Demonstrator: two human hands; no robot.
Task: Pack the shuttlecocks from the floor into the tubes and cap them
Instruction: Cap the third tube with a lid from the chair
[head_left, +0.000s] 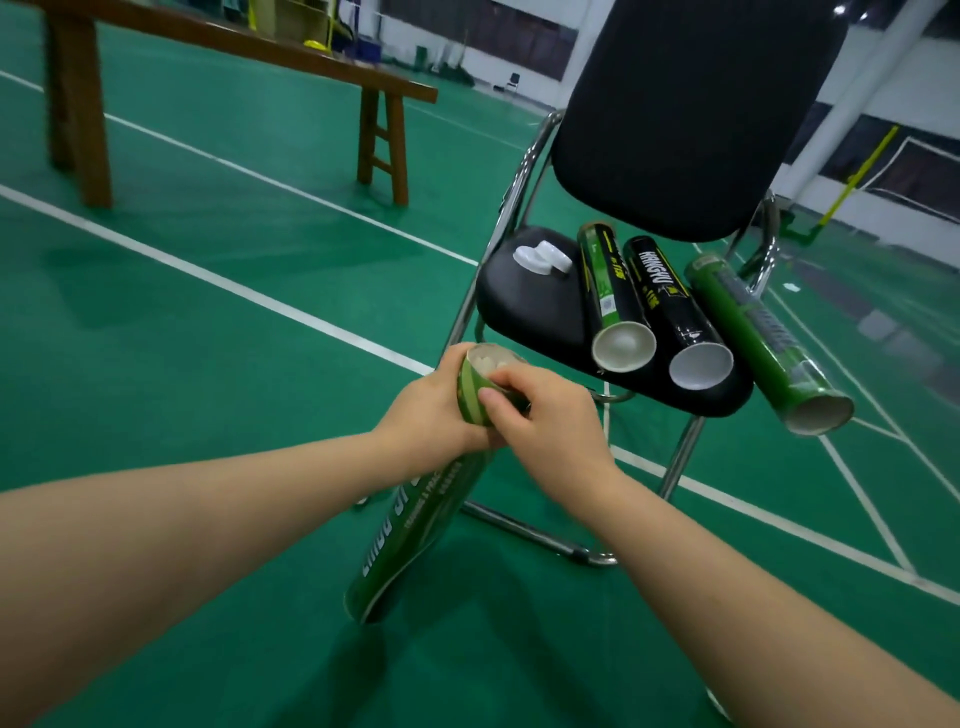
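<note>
A green shuttlecock tube (415, 525) stands tilted with its lower end on the floor. My left hand (431, 410) grips it just below the open top, where white shuttlecock feathers (491, 364) show inside. My right hand (545, 415) holds the rim from the right, thumb on the tube wall and fingers curled over the mouth. Three more open tubes lie on the black chair seat (524, 306): a green and black one (605, 291), a black one (670, 306) and a green one (753, 332) overhanging the edge. White caps (540, 257) lie beside them.
The chair has a tall black backrest (691, 114) and chrome legs (530, 530) right behind the held tube. A wooden bench (218, 47) stands at the far left. Green court floor with white lines (234, 286) stretches all round.
</note>
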